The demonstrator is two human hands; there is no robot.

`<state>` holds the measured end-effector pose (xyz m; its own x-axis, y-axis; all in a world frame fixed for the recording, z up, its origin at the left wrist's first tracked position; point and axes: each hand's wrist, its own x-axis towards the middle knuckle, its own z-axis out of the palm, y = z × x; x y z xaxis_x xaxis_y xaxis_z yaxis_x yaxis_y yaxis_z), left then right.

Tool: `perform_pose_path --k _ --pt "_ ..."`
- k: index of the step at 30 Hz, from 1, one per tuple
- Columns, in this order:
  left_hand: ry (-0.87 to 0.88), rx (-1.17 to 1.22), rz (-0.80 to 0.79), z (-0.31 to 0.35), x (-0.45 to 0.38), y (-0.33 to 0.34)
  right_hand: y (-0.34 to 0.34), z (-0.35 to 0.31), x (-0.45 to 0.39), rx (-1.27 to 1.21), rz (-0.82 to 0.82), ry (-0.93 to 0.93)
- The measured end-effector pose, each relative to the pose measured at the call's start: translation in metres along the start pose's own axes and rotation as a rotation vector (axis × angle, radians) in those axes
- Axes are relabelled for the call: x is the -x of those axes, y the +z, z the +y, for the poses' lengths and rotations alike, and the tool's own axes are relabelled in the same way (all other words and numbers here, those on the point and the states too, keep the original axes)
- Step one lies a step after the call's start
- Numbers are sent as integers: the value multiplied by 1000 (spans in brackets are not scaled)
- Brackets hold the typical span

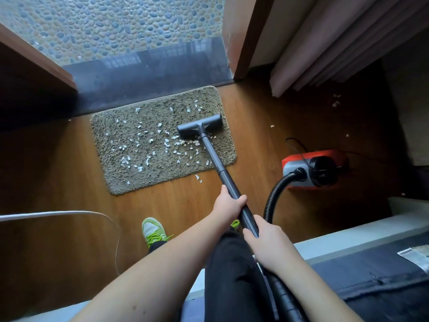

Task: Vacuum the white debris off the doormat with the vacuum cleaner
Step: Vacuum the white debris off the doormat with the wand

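Hidden or cut off: the lower end of the wand (228, 180) disappears under the right hand (267, 240); where wand meets hose (276, 194) is covered by that hand and the dark trouser leg (232, 275). The right shoe (235, 223) shows only a green sliver behind the left hand (228, 203). The rear of the vacuum cleaner body (311, 167), red and grey, sinks into shadow, and its thin cord (293, 145) is hard to follow there.

Grip: left hand wrapped round the wand higher up, fingers curled over it; right hand wrapped round the wand nearer the body, apparently at the handle end, though the view is poor there.

Task things: doormat (162, 140), shaggy, olive-brown, on the wood floor (58, 182) against the dark threshold (151, 73). White debris (144, 145) scattered over its middle and near half. Floor head (200, 126) sits on the mat's far right part, some flakes bunched at its near edge. A few flakes lie off the mat just beside its near right corner; more on the floor at right.

Around: pebble paving (116, 24) beyond the threshold; door frame (243, 43) and curtain (336, 47) at upper right; left shoe (153, 231), green and white; a white cable (69, 213) looping across the floor at left; a grey ledge (348, 240) at lower right.
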<state>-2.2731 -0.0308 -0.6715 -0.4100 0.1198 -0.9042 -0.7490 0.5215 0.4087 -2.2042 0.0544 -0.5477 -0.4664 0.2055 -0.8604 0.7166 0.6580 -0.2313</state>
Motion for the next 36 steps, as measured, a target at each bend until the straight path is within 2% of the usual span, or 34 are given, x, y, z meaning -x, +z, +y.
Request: perform_pose_path --k 11,17,24,31,36 --pt "-4 124 54 55 -28 -44 -21 -53 -49 25 24 -41" --pt "1 77 58 73 -35 -59 -30 -70 -61 54 39 -45" --pt "0 115 22 59 -25 -52 -23 -59 -51 68 -6 -45" --pt "-50 40 -31 33 -12 -28 -17 -31 -26 66 -39 7" --pt "-68 17 -62 17 7 -17 -11 -19 -11 38 -92 95"
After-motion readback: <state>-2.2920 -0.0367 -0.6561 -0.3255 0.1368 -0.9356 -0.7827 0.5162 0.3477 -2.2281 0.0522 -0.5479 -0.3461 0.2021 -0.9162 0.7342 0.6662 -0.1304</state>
